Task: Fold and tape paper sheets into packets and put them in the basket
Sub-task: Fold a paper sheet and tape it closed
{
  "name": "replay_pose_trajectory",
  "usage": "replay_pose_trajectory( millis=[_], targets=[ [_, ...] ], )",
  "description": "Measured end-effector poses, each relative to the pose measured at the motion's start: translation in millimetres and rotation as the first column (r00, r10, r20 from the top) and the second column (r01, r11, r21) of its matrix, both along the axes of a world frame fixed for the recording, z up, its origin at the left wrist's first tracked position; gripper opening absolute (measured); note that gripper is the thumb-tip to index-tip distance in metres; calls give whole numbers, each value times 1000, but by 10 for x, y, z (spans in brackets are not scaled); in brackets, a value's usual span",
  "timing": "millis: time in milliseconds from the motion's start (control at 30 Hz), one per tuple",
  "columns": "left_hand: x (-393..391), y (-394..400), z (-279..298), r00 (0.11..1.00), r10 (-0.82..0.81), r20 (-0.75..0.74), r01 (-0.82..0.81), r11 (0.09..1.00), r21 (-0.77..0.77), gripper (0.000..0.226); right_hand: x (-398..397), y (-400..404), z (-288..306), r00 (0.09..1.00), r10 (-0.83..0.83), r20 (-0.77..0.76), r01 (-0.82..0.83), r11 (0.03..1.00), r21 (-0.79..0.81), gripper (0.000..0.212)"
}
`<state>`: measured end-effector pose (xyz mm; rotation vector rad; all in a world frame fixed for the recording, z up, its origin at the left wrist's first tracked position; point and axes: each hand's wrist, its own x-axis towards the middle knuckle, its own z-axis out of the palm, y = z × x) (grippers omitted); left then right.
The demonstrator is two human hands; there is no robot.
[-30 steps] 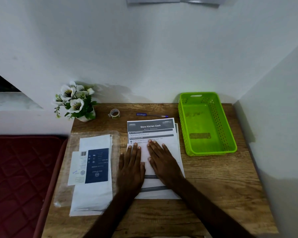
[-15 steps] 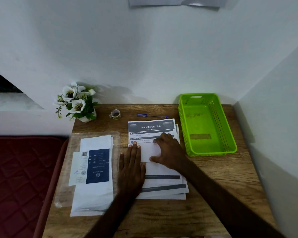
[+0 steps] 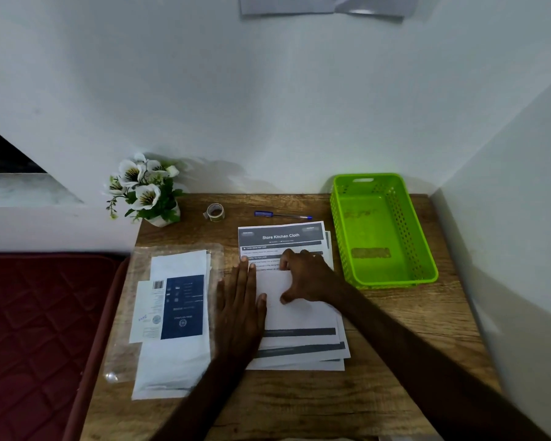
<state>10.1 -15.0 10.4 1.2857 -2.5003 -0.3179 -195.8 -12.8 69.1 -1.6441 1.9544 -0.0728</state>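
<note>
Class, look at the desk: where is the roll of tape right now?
The roll of tape sits at the desk's far edge, between the flower pot on its left and the blue pen on its right.

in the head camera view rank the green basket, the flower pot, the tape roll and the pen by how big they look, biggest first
1. green basket
2. flower pot, counting its flowers
3. pen, long but very thin
4. tape roll

Pen versus tape roll is unsure: the pen is longer, the roll is wider.

table (image 3: 395, 329): wood, matt | basket (image 3: 425, 249): glossy plastic, perforated | sheets (image 3: 299, 316): matt paper
</note>
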Motion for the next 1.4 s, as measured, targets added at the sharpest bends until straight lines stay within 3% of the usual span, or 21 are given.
replay_pose_trajectory(
  millis=[133, 300, 467, 633, 833, 1133, 1400],
  targets=[
    [-10, -147, 91, 1000, -2, -19, 1, 999, -54, 61, -54, -68, 131, 992, -43, 117, 40, 999, 27, 58],
    [-36, -224, 143, 999, 13, -42, -15, 999, -51, 63, -86, -102, 303, 995, 64, 72, -55, 992, -118, 24],
    [-67, -233, 179, 1000, 9, -5, -10, 996, -87, 60, 4, 68, 124, 973, 127, -195, -197, 893, -404, 25],
    [-67, -171, 157, 999, -37, -10, 35, 989, -147, 56, 68, 311, -217, 944, 78, -320, -254, 791, -556, 31],
    [-28, -74, -15, 997, -75, 9, 75, 980, -183, 50, 154, 580, -569, 922, 39, -385, -269, 780, -566, 39],
    [-13, -20, -230, 995, -81, 59, 81, 997, 6, 56, 311, 693, -762, 929, 16, -371, -220, 830, -513, 47],
    [-27, 27, -270, 997, -69, 35, 68, 997, 46, 58, 506, 451, -615, 952, -28, -303, -127, 868, -480, 56]
  ],
)
